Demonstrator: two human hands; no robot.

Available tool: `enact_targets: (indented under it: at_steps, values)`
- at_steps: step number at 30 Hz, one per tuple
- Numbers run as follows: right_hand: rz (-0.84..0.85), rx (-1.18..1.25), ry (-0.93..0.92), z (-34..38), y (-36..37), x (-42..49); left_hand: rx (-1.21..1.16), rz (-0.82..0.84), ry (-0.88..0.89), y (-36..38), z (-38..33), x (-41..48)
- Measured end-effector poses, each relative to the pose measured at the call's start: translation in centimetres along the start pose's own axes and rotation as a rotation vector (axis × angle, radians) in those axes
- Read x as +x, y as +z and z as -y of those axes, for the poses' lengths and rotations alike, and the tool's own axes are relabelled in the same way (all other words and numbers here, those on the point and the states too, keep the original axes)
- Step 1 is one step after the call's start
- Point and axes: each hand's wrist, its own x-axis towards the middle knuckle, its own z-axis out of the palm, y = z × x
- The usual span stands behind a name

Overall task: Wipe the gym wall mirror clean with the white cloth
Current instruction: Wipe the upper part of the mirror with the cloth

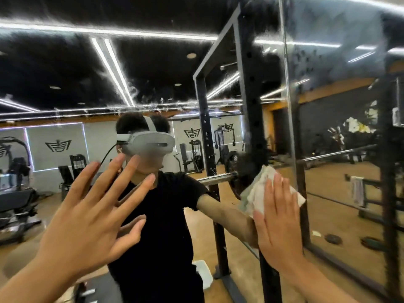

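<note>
Right hand (277, 217) lies flat, fingers straight and together, pressing the crumpled white cloth (256, 193) against the large gym wall mirror (72, 68). The cloth sticks out above and to both sides of the fingers, just left of the vertical panel seam (288, 88). Left hand (87, 215) is spread wide, fingers straight & apart, holding nothing. It's up close to the glass, but can't tell if it's touching. Whitish smears and streaks (153, 101) run across the glass higher up, well above the cloth, so prob. a lot left to wipe.

Risks from here:
- **Dropped cloth:** it's only pinned by a flat palm, no grip, so a fast stroke or lighter pressure could let it slip out & fall.
- **New marks, right hand:** the heel of the palm sits below the cloth, so on a downward pass bare skin may drag on the glass.
- **New marks, left hand:** same problem if it leans on the mirror for support, i.e. fresh prints.
- **Streaking:** the cloth looks bunched, so contact is uneven and it may streak rather than clear.
- **Snagging:** the seam edge could catch the cloth.
</note>
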Motion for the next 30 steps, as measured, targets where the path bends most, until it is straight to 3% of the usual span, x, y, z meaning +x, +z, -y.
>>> enact_targets:
  at_steps: [2, 4, 7, 10, 14, 18, 20, 27, 30]
  values:
    - [0.021, -0.003, -0.051, -0.7, -0.8, 0.6, -0.007, -0.017, 0.001, 0.0, -0.1, 0.0]
    - [-0.031, 0.015, -0.060, -1.2, -2.3, 7.0, -0.009, -0.024, -0.001, 0.0, -0.1, 0.1]
    - [-0.161, -0.019, 0.042, -0.7, -5.4, 20.4, 0.008, -0.011, -0.004, 0.1, -0.1, 0.1]
    - [-0.198, -0.033, 0.085, 0.3, -6.1, 24.9, 0.007, -0.008, 0.001, 0.0, 0.0, 0.0]
    - [-0.243, 0.054, 0.120, 1.0, -2.9, 14.5, -0.002, -0.018, -0.010, 0.0, -0.1, 0.1]
    - [-0.094, 0.064, 0.126, 0.6, 0.1, 0.9, 0.001, -0.029, -0.017, -0.1, -0.3, 0.1]
    - [-0.065, 0.052, 0.119, 0.1, 0.3, -0.2, -0.005, -0.032, -0.012, 0.0, -0.2, 0.1]
    - [-0.231, -0.037, 0.012, 1.5, -6.1, 23.9, -0.006, -0.033, -0.009, 0.0, -0.2, 0.2]
    - [-0.236, -0.040, 0.027, 2.3, -6.5, 25.7, -0.011, -0.025, -0.009, -0.1, -0.1, 0.1]
